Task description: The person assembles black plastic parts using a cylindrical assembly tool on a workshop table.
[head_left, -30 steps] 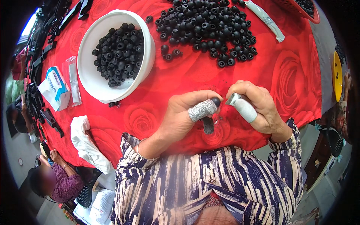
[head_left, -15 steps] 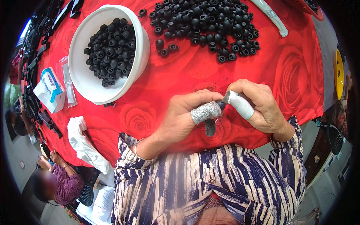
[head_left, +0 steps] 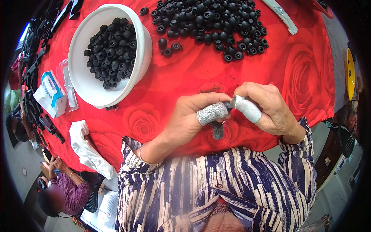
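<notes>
My left hand (head_left: 185, 116), with grey knitted sleeves on its thumb and a finger, pinches a small round black part (head_left: 228, 104), mostly hidden by the fingers. In my right hand (head_left: 268, 108) is a small metal blade (head_left: 232, 101), held between a bent forefinger and a thumb wrapped in pale cloth. The blade's edge is right against the black part. Beyond my hands lies a heap of similar black rounded parts (head_left: 208, 23) with hollow ends. To the left, a white bowl (head_left: 144, 63) holds many more black parts (head_left: 112, 48).
A red rose-patterned cloth (head_left: 305, 73) covers the table. On the left are a blue-white packet (head_left: 50, 92), a clear plastic case (head_left: 70, 89), a white cloth (head_left: 87, 145) and long black pieces (head_left: 48, 123). A co-worker in a purple top (head_left: 75, 193) sits at lower left.
The blade has turned more upright against the black part, which is now more covered by my fingers. My hands stay nearly in place. The co-worker's hands have shifted.
</notes>
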Available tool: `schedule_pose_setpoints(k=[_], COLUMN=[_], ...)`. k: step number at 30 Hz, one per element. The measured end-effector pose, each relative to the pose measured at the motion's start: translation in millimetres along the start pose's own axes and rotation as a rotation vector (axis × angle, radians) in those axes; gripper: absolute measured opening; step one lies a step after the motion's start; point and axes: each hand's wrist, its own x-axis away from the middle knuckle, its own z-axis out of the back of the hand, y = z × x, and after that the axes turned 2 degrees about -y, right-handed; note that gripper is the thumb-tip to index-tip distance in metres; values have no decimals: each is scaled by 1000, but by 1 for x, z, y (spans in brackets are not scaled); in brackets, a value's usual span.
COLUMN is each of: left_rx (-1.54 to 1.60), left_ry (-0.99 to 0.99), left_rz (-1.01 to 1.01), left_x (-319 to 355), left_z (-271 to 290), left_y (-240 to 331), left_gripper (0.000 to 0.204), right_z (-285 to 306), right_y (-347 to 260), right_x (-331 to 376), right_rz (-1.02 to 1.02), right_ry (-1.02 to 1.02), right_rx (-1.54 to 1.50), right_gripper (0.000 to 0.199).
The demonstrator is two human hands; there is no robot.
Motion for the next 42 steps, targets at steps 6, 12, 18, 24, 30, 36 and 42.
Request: schedule_pose_setpoints(k=[6, 12, 18, 24, 30, 36, 42], left_rx=[60, 258, 277, 350, 385, 211, 193], left_ry=[-22, -72, -107, -148, -129, 16, 68], left_rz=[-48, 17, 10, -30, -23, -40, -12], left_x=[-2, -2, -2, -3, -5, -1, -2], left_z=[1, 2, 5, 6, 6, 1, -1], left_y=[-1, 0, -1, -7, -10, -10, -11], left_gripper=[27, 28, 29, 26, 27, 27, 24], right_z=[1, -2, 0, -8, -10, -9, -14], right_y=[-2, -5, -9, -4, -4, -3, 5], right_x=[-1, 2, 4, 5, 5, 1, -1], right_rz=[-30, 10, 9, 52, 84, 360, 429], right_ry=[134, 124, 68, 131, 217, 230, 215], right_rx=[-25, -46, 4, 31, 142, 331, 398], right_gripper=[11, 12, 12, 13, 28, 39, 41])
